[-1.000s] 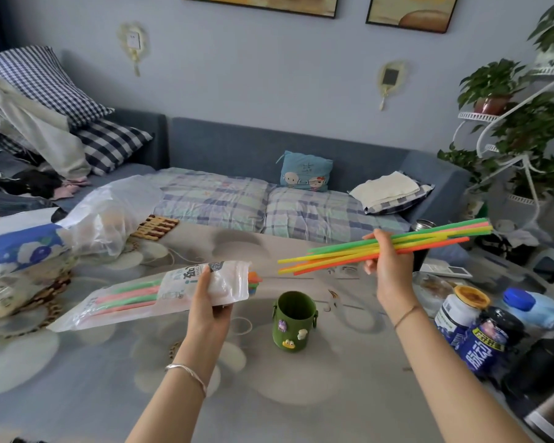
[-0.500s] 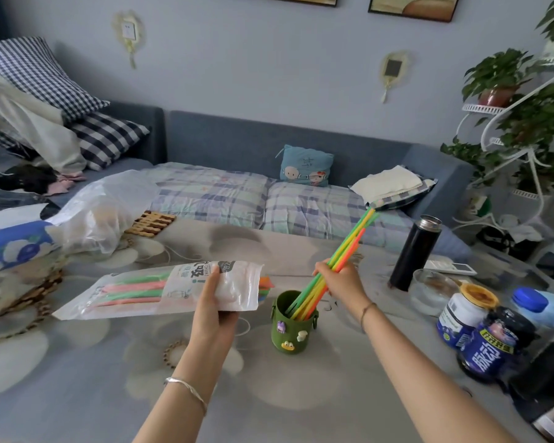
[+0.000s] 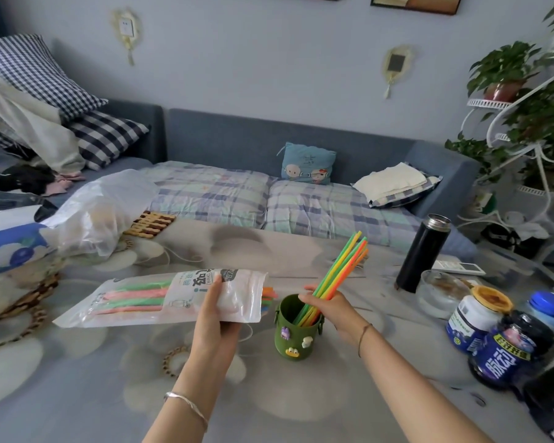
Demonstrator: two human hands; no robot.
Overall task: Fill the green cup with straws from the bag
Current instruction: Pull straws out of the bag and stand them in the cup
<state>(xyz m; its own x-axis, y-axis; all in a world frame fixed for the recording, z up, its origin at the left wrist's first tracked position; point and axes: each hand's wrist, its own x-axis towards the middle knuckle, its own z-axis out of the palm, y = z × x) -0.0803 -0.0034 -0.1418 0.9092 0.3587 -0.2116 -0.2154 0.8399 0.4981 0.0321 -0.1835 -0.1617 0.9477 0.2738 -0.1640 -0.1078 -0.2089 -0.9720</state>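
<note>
- The straws, a second ago level in the air in the right hand, now stand tilted in the green cup
- That hand now sits at the cup's rim, fingers loosely round them

Home living room: sofa, cushions.

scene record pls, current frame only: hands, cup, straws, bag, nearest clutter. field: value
left hand: holds straw bag above the table, lying flat, opening toward cup
right hand: at cup rim, around the straw bundle
green cup: upright on table
straws in cup: bundle leaning right, lower ends inside
straws in bag: several remain
nearby: black flask, glass bowl, jars on the right
</note>
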